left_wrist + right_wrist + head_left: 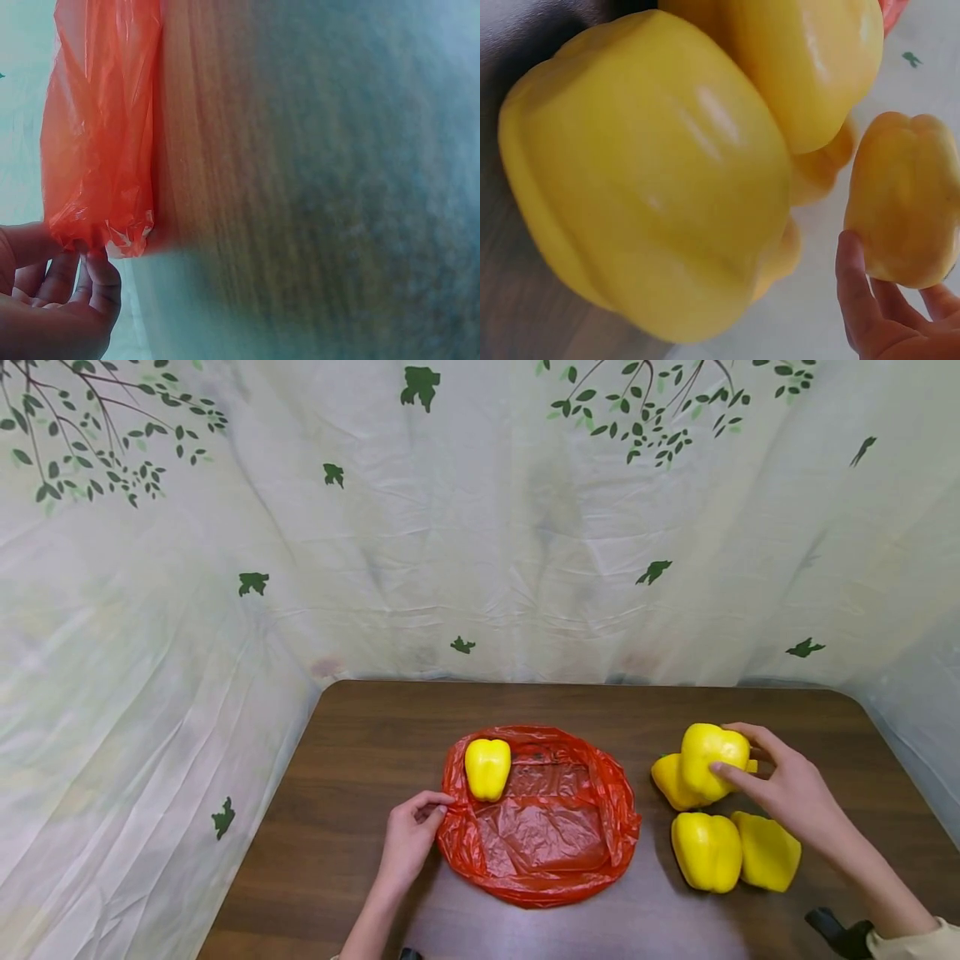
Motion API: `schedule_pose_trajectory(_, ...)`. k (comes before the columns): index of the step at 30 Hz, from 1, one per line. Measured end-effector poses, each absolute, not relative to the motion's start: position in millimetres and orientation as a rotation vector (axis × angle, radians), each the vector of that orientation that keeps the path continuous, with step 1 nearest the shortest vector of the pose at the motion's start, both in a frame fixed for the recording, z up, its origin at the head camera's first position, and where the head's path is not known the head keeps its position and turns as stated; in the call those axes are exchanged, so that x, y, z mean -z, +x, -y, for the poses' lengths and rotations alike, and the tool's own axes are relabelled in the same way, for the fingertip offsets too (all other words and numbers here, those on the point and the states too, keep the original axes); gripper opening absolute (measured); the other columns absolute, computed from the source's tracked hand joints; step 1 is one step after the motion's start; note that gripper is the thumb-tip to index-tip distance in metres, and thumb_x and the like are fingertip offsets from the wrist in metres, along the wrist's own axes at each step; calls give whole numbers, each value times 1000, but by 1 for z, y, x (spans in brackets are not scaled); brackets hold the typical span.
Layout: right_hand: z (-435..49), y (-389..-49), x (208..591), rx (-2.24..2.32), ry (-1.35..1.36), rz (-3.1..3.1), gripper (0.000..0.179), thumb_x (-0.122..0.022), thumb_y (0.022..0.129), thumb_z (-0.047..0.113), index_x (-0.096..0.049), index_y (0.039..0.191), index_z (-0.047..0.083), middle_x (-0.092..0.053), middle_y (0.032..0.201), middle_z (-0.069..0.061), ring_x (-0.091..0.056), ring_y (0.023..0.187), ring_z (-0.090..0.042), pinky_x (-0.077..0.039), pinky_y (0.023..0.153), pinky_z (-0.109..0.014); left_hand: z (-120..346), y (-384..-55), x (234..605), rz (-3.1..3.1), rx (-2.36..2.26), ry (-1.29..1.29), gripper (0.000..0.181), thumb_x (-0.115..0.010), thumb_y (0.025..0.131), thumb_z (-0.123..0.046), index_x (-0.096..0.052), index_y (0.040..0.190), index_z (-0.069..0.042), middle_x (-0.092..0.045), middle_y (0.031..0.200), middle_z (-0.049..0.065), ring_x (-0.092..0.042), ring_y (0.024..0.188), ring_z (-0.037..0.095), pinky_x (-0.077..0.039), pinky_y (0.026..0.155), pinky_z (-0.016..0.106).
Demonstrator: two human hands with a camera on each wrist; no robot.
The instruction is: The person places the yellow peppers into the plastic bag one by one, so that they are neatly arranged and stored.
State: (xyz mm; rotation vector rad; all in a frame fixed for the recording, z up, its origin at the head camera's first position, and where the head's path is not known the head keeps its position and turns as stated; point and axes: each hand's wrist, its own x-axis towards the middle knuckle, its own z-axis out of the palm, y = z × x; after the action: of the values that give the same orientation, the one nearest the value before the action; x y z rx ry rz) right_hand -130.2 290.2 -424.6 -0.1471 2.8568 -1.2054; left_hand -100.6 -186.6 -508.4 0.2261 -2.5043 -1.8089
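A red plastic bag (540, 839) lies opened out on the table, its rim rolled into a ring. My left hand (412, 837) pinches the bag's left edge between thumb and fingers; the left wrist view shows the fingertips on the red film (101, 150). Inside the bag, toward its back left, is one yellow bell pepper (487, 770). To the right, my right hand (787, 781) grips another yellow bell pepper (712, 762), thumb on the near side. That held pepper (904, 199) appears raised beside the others in the right wrist view.
Under the held pepper sits a yellow pepper (671, 783), partly hidden by it. Two more peppers, one at left (707, 852) and one at right (768, 852), lie in front. The brown wooden table (360, 735) backs onto a pale leaf-print curtain (480, 527).
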Motion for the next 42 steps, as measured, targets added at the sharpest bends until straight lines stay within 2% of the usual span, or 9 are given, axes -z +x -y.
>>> schedule_pose_trajectory(5, -282, -132, 422, 1206, -166, -2821, 65, -65, 93, 43, -41, 145, 11, -50, 131, -25, -57, 105, -45, -54, 64, -34, 186, -101, 508, 2509, 1799, 218, 17, -61, 93, 3, -74, 97, -6, -67, 89, 9, -57, 71, 21, -51, 61, 26)
schedule_pose_trajectory(13, -270, -135, 419, 1210, -227, -2830, 63, -66, 93, 43, -43, 143, 13, -48, 135, -25, -56, 109, -48, -55, 74, -50, 186, -102, 508, 2509, 1783, 244, 18, -60, 93, 3, -75, 96, -6, -69, 92, 9, -59, 74, 21, -52, 63, 26)
schedule_pose_trajectory(16, -264, -136, 418, 1206, -249, -2824, 64, -67, 92, 44, -44, 143, 12, -49, 133, -24, -56, 109, -46, -54, 77, -52, 186, -101, 508, 2506, 1779, 251, 18, -60, 93, 3, -75, 96, -6, -69, 93, 9, -60, 75, 21, -52, 65, 25)
schedule_pose_trajectory(24, -252, -138, 418, 1235, -274, -2758, 69, -68, 90, 46, -41, 146, 14, -48, 135, -23, -60, 107, -47, -57, 74, -45, 186, -101, 510, 2446, 1809, 234, 17, -61, 93, 3, -75, 98, -5, -70, 97, 10, -61, 78, 19, -52, 68, 24)
schedule_pose_trajectory(31, -243, -141, 419, 1267, -310, -2728, 69, -70, 90, 44, -43, 144, 12, -50, 133, -22, -62, 103, -44, -58, 69, -36, 186, -101, 511, 2452, 1792, 241, 18, -61, 92, 5, -76, 95, -6, -70, 93, 9, -61, 76, 19, -51, 66, 24)
schedule_pose_trajectory(42, -232, -144, 414, 1308, -310, -2628, 69, -69, 91, 42, -40, 146, 12, -51, 130, -25, -61, 104, -44, -58, 63, -39, 187, -100, 509, 2472, 1783, 255, 19, -60, 93, 3, -75, 96, -7, -70, 96, 9, -62, 79, 21, -53, 68, 25)
